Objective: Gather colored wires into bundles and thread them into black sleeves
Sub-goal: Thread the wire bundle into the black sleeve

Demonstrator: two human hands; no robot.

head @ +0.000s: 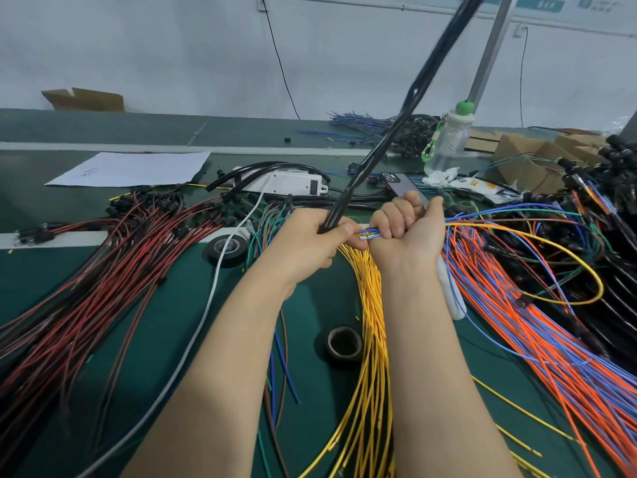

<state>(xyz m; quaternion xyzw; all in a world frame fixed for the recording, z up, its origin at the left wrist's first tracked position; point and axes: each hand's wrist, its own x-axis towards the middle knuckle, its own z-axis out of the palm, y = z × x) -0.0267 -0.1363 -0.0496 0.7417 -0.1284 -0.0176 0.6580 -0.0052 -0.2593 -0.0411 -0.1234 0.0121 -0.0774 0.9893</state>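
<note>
Covering most of the view: a green surface (327,301) strewn with wire stock.

- Red and black wires (103,288), a large sheaf fanned across the left side.
- Orange and blue wires (551,357), a large sheaf on the right, running toward the near right corner.
- Yellow wires (370,391), a sheaf at centre, passing under the right forearm.
- Black sleeve (400,115), raised off the surface. Its long axis is a steep diagonal, with the lower end at centre and the upper end leaving the top edge to the right. The left grip (310,243) is wrapped round the lower end.
- Sheet of paper (134,169), far left. It bears faint handwriting too small to read.
- White box (289,182), behind the hands. No label is legible.
- Clear bottle (448,143) with a green cap, far right. Its printing is unreadable.
- Phone (401,188), lying flat just beyond the right grip (403,229).
- Two tape rolls: one black (227,250) left of the hands, one darker (344,345) between the forearms.
- Mixed-colour bundle (368,232), clenched in the right grip. Its tips point left, just beside the sleeve's lower end, and its tails trail right.

Wall signs at top right are too blurred to read.
</note>
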